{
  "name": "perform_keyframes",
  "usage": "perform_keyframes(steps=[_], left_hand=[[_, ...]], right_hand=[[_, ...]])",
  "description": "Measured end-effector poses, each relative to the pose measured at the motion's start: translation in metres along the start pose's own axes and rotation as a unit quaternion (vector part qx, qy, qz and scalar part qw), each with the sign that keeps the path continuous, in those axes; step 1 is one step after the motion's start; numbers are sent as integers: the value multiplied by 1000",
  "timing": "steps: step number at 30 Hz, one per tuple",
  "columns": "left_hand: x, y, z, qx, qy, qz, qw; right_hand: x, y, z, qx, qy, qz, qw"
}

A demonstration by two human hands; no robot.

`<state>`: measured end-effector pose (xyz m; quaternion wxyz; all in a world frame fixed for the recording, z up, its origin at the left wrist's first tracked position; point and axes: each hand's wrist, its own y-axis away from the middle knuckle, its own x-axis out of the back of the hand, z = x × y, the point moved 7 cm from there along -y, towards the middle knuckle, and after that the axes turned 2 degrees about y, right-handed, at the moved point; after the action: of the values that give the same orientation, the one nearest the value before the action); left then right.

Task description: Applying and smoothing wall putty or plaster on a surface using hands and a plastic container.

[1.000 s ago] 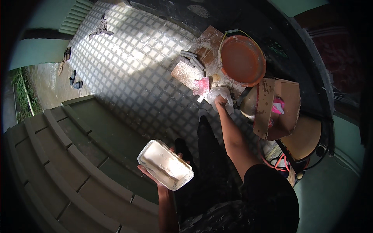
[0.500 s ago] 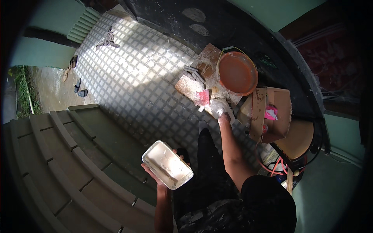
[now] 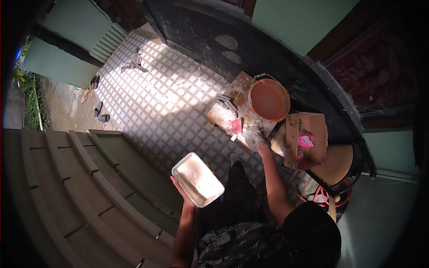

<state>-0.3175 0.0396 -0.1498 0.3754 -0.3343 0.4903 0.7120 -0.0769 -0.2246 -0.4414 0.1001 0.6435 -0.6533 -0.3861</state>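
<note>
- Your left hand (image 3: 182, 190) is holding up a white rectangular tray (image 3: 197, 179), its fingers cupping the near long edge from underneath.
- The tray is looking shallow with rounded corners and a raised rim; its inside is coated in a pale, chalky smear and it is tilting a little toward you.
- Taking the orange basin (image 3: 269, 99) as the landmark: the tray is hovering well apart from it, down and to the left, above the patterned tile floor (image 3: 156, 102).
- Your right hand (image 3: 259, 142) is reaching out just below the basin, over a pale, dusty clutter of boards (image 3: 222, 115). You cannot tell from here whether its fingers are closing on anything, as they are blending into the whitish mess beneath.
- A small pink object (image 3: 235, 126) is lying down-left of the basin, just beside your right hand.
- A few short grey cylinders (image 3: 225, 101) are lying to the left of the basin on the boards.
- An open cardboard box (image 3: 308, 140) is sitting down-right of the basin, with something pink inside it.
- A round wooden stool (image 3: 336, 164) is standing further down-right of the basin, beyond the box.
- Green steps (image 3: 67, 187) are running far to the lower left of the basin.
</note>
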Motion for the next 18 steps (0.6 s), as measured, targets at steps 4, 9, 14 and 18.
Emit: perform_keyframes(steps=[4,9,14,18], left_hand=[[11,-3,10,-33,17,36,999],[-35,-8,4,35,9,58,998],[-83,-7,1,77,34,-38,996],[-99,4,4,90,7,-68,994]], right_hand=[[-66,85,-51,-18,85,18,996],[-124,169,-116,33,74,-120,990],[-220,260,-173,87,171,-252,948],[-300,319,-184,78,323,-355,874]])
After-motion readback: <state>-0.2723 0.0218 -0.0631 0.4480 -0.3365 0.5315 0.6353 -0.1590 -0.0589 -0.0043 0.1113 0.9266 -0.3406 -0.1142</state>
